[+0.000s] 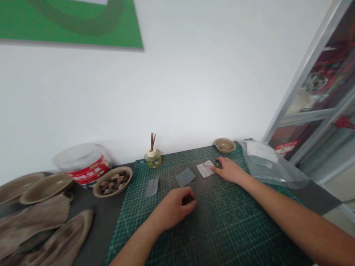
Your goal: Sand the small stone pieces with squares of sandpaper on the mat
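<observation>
My left hand (177, 207) hovers low over the green cutting mat (216, 232), fingers curled toward the thumb; what it may hold is hidden. My right hand (229, 170) is closed around a small dark, stone-like piece (217, 163), only partly visible. Its thumb lies at the right edge of a white marbled square (205, 169). Left of that square lies a grey square sheet (185, 177), just beyond my left hand. Another, lighter grey piece (152, 187) rests farther left on the mat.
A reed diffuser (153, 159) stands at the mat's back left, a small bowl (225, 145) at its back right. A clear plastic bag (273, 166) covers the right edge. Leftward are a bowl of stones (113, 181), a red-labelled tub (85, 164), empty bowls (47, 187) and brown cloth (36, 218).
</observation>
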Available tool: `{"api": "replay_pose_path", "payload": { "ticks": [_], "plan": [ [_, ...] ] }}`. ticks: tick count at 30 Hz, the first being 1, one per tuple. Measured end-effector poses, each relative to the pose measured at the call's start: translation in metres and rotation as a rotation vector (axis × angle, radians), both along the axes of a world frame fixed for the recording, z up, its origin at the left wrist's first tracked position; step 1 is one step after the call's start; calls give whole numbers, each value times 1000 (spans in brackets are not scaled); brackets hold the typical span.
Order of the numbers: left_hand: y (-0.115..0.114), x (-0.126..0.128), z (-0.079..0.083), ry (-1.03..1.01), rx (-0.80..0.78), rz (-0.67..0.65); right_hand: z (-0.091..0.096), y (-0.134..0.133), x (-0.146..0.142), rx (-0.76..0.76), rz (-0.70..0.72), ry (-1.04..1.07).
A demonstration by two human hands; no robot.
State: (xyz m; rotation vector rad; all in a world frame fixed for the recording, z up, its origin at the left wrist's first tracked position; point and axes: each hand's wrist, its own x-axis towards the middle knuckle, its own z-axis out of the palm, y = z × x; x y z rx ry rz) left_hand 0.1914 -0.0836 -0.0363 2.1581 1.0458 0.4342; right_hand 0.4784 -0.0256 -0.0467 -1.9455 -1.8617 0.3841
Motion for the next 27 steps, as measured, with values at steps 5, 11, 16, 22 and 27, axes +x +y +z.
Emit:
{"api": "replay_pose_path", "payload": {
  "ticks": [5,11,16,22,27],
  "plan": [
    [0,-1,0,-1,-18,12,-9,9,-12,10,-34,-119],
    [-1,-2,2,-3,8,13,-8,12,3,-17,-121,-216],
    [0,-3,6,-12,40,58,-6,17,18,-87,-105,-206],
    [-3,-5,7,-27,27,58,0,24,29,-151,-58,-138],
    [-5,-6,8,-52,-5,62,8,26,39,-209,17,-75]
  ]
}}
